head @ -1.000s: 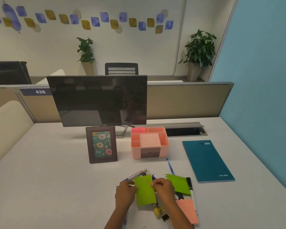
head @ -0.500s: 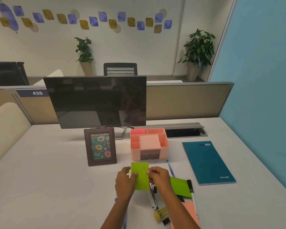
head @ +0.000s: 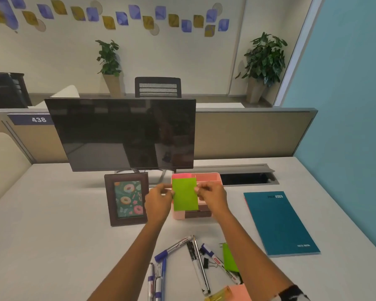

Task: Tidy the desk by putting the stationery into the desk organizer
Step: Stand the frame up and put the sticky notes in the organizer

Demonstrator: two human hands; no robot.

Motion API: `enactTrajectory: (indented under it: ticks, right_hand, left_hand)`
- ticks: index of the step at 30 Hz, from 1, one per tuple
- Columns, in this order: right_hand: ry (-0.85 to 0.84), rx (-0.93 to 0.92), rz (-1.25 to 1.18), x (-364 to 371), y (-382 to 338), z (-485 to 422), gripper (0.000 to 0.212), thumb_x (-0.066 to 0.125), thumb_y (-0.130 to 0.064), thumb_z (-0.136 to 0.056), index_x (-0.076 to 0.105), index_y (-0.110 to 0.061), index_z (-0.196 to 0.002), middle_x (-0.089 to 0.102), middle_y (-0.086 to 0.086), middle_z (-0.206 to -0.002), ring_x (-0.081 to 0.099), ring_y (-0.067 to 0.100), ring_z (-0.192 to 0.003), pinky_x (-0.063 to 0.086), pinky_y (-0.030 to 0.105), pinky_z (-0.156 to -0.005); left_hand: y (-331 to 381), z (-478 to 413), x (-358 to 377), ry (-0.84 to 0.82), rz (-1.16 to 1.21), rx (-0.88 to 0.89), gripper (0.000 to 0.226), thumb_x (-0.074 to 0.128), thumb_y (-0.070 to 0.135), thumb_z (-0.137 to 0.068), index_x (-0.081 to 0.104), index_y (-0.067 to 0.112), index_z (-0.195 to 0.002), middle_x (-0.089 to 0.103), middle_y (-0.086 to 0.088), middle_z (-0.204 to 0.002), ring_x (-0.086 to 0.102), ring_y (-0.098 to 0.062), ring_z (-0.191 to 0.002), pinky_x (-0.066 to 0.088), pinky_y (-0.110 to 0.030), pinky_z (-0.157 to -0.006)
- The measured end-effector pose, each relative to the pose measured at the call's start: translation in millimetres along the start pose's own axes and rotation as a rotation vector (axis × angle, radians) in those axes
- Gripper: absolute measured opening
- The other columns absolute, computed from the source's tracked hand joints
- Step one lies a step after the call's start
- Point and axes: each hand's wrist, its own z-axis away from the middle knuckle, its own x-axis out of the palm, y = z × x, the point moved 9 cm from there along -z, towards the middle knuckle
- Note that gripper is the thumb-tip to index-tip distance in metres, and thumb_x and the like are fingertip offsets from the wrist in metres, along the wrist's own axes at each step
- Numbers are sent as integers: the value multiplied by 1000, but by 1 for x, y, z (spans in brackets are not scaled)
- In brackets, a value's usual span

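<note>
A green sticky-note pad (head: 185, 194) is held upright over the pink desk organizer (head: 206, 178), hiding most of its front. My left hand (head: 159, 200) pinches the pad's left edge and my right hand (head: 212, 197) pinches its right edge. A pink note pad (head: 181, 176) stands in the organizer's back-left compartment. Near me on the desk lie several pens and markers (head: 195, 260), a black binder clip (head: 207, 262), a second green note pad (head: 229, 258), a pink pad (head: 240, 292) and a yellow item (head: 218, 295).
A photo frame (head: 127, 202) stands left of the organizer, right by my left hand. The monitor (head: 126, 135) is behind them. A teal notebook (head: 279, 222) lies to the right. A cable slot (head: 245, 178) opens in the white desk (head: 52, 235) behind the organizer.
Both hands have lifted the green pad from the pile near me and carried it forward, up to the organizer. The camera view shifted slightly.
</note>
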Motion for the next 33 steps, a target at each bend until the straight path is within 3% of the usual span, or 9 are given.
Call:
enactTrajectory:
  ticks: [4,11,19,25,33]
  right_hand:
    - [20,-59,81,0,-21,-40,3,72,-13,-80,71,-13,-82,71,7,-78,66,19,-68,59,36,-74]
    - [37,-133,223,9,-28,-96,12,71,-19,-81,72,-12,-90,71,3,-86,68,18,-80,57,33,-78]
    - [46,-141,295,25,-6,-121,13,70,-21,-82,72,-12,-92,72,3,-90,63,13,-80,53,27,-76]
    - [-4,-141,445,33,14,-128,12,67,-20,-83,74,-10,-86,73,5,-86,61,13,-75,49,24,-73]
    - [-58,-134,662,43,26,-134,17,61,-21,-88,73,-9,-84,68,7,-89,54,13,-77,44,24,-67]
  left_hand:
    - [23,-33,5,14,-57,8,20,67,22,-84,72,22,-103,74,-2,-96,65,-23,-91,49,-34,-82]
    - [32,-79,22,43,-37,35,13,64,17,-86,70,15,-98,72,-1,-94,61,-15,-78,39,-22,-58]
    - [7,-109,43,35,-83,26,12,62,13,-89,69,10,-99,72,-6,-94,63,-16,-80,45,-23,-62]
    - [-14,-112,58,5,-169,9,21,67,27,-87,70,12,-102,73,-5,-97,66,-20,-85,53,-31,-75]
    - [-21,-104,62,43,-215,17,21,66,30,-88,65,17,-104,68,-4,-105,65,-19,-86,54,-30,-72]
